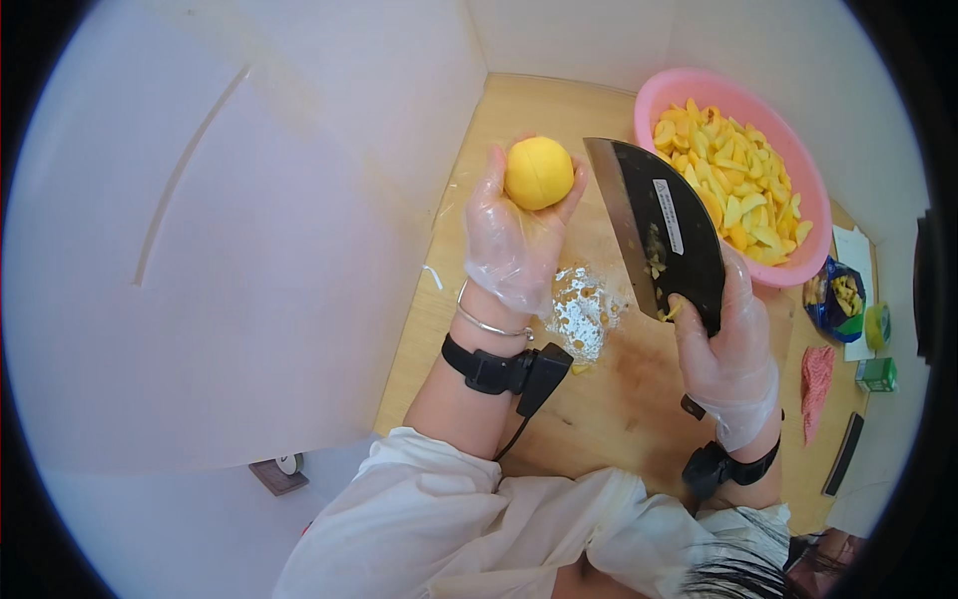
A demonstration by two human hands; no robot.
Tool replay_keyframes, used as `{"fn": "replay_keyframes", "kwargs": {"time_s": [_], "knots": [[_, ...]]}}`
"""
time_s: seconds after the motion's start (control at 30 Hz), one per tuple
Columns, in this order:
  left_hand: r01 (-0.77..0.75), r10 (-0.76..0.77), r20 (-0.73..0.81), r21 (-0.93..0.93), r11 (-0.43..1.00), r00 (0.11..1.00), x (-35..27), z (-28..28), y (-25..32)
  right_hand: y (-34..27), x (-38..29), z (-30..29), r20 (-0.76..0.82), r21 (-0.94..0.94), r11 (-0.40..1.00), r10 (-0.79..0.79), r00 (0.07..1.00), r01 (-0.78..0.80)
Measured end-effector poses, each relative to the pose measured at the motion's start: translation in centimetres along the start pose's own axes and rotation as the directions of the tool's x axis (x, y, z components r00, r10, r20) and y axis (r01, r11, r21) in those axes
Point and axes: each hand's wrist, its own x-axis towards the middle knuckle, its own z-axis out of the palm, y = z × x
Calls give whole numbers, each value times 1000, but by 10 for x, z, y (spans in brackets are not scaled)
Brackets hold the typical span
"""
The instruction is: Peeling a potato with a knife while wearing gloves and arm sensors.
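My left hand [520,224], in a clear plastic glove, cradles a round, peeled yellow peach [539,173] with a thin line down its side. In my gloved right hand [726,359] is a wide, dark-bladed kitchen knife [666,217], gripped near the heel of the blade, its edge facing left towards the peach but apart from it. The blade carries a white label with writing and bits of fruit. Below both hands lies a wooden cutting board [644,389], wet and stained with juice. The knife's handle is mostly hidden by my right hand.
A pink plastic basin [816,232] full of yellow fruit slices [733,172] stands at the far right. Beside it are a blue bag [838,299] with scraps, a roll of tape [878,326], a green box [876,374] and a pink cloth [816,385]. White walls [299,262] border the table.
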Motion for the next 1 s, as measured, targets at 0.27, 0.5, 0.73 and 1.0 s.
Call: {"fn": "replay_keyframes", "kwargs": {"time_s": [0.27, 0.5, 0.73, 1.0], "knots": [[-61, 63, -15, 103, 993, 998, 5, -13, 4, -7, -6, 9, 128, -40, 999, 3, 992, 2], [-131, 135, -8, 181, 975, 991, -2, -7, 8, -13, -6, 8, 179, 39, 999, -3, 984, -4], [-229, 218, 70, 285, 931, 974, 1, -13, 10, -11, -6, 8, 174, 7, 999, -50, 984, 49], [-283, 259, 115, 379, 881, 959, 0, -16, 14, -21, -8, 9, 217, -31, 999, -14, 976, 21]]}}
